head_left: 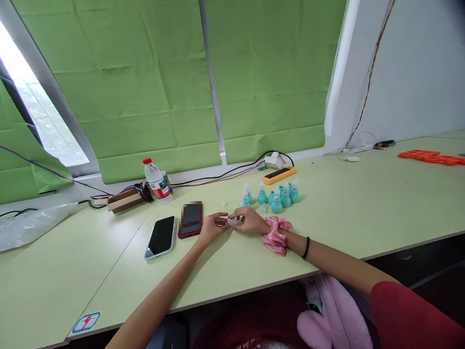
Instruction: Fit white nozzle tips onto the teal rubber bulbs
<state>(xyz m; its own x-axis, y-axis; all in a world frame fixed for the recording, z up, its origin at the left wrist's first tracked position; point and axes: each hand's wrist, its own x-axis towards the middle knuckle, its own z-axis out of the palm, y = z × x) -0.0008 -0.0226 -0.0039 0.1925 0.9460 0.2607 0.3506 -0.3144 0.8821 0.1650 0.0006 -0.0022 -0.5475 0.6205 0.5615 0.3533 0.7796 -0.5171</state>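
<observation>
Both my hands meet over the middle of the table. Between the fingertips of my left hand (213, 228) and my right hand (250, 220) is a small translucent plastic piece (232, 221); its exact kind is too small to tell. Just beyond my right hand stand several teal bulb-shaped bottles (276, 204), some with clear pointed tips. A loose clear piece (264, 208) lies beside them, and a small whitish piece (224, 203) lies beyond my fingers. My right wrist wears a pink bow band (276, 236) and a black bracelet.
Left of my hands lie a red-cased phone (191, 220) and a light-cased phone (160, 237). A red-capped bottle (158, 182), a cardboard box (125, 201) and cables run along the back. A yellow power strip (279, 175) lies behind the bulbs. Orange plastic parts (430, 157) lie far right.
</observation>
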